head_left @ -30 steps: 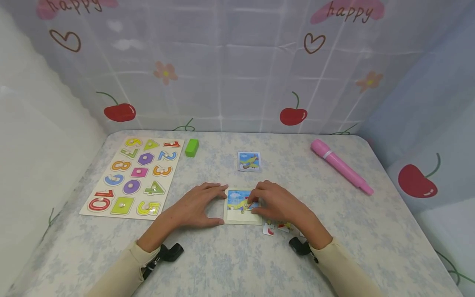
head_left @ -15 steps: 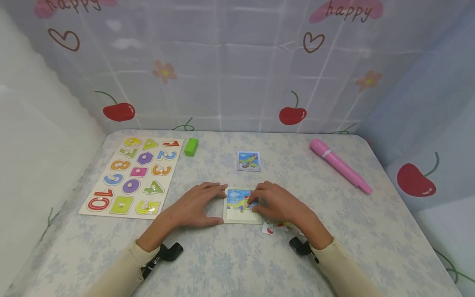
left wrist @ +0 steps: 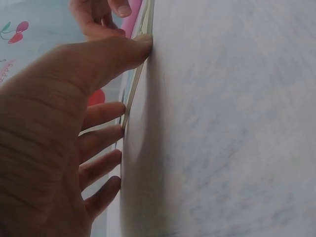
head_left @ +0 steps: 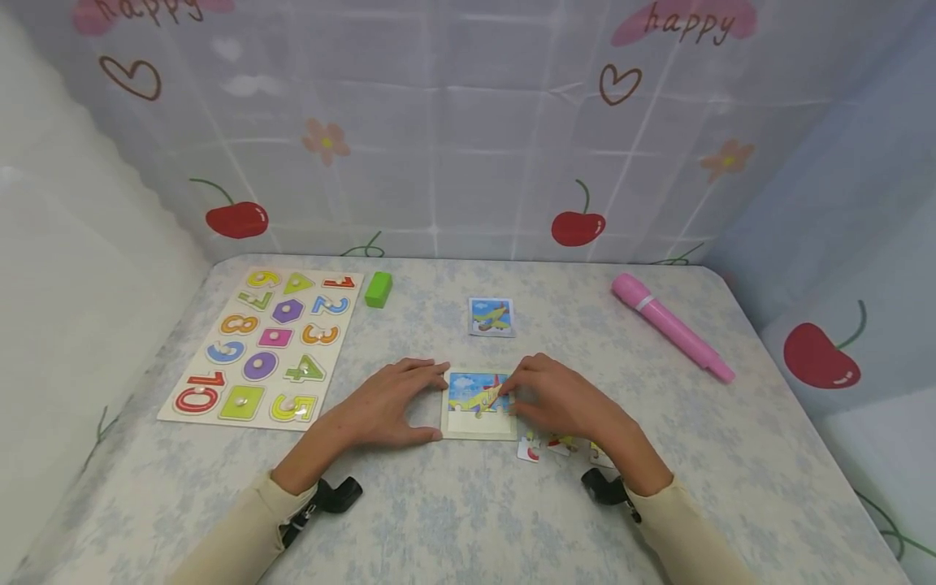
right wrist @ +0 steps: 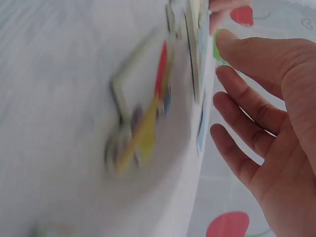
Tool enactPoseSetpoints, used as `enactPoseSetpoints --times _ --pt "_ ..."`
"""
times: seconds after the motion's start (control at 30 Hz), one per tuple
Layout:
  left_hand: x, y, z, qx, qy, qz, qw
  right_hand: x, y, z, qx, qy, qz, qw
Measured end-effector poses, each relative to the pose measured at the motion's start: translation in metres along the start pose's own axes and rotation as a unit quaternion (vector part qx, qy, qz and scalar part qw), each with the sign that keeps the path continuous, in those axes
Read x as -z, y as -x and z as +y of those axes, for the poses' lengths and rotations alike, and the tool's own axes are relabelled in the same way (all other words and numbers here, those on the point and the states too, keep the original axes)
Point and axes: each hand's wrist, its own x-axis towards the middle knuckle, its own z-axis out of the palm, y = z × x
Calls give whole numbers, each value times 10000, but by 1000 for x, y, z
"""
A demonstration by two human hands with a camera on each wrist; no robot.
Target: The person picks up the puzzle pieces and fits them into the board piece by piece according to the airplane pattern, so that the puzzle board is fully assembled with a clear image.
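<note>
A small jigsaw tray (head_left: pixel 478 432) lies flat in the middle of the table, its upper part filled with a yellow plane on blue sky and its lower strip bare. My left hand (head_left: pixel 387 406) rests beside it, thumb and fingertips spread along its left edge. Over the tray's right edge is my right hand (head_left: pixel 559 398), index fingertip close to the plane's red tail. The right wrist view shows this hand's fingers (right wrist: pixel 242 121) apart and holding nothing. Loose puzzle pieces lie just below that hand, among them a piece with red on it (head_left: pixel 530 448).
Behind the tray lies a small plane picture card (head_left: pixel 491 318). A number and shape peg board (head_left: pixel 236 349) takes up the left side, with a green block (head_left: pixel 378 290) at its top corner. A pink marker-shaped stick (head_left: pixel 673 327) lies at the right.
My right hand has drawn back to the right, its fingers loosened, and more of the plane's red tail and the loose pieces shows. The left hand has stayed in place.
</note>
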Motion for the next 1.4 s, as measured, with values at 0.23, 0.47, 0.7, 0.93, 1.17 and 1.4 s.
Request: enactPoseSetpoints --times 0.23,0.47,0.7,0.93,1.17,1.4 --pt "1 -1 2 -75 -78 -3 9999 5 20 4 -594 83 -111 9981" --pt "3 0 5 -178 -104 11 9998 0 39 2 -525 -1 -269 9983" --pt "3 0 3 -136 -138 18 9998 -8 51 -5 -211 203 -23 9996" --pt "2 0 3 -183 -149 62 9997 -13 53 -8 108 221 180 9995" --pt "2 -1 5 -197 -106 69 9997 -16 53 -8 209 199 223 9993" --pt "3 -1 6 -168 -32 7 9999 -13 50 -10 144 499 232 9984"
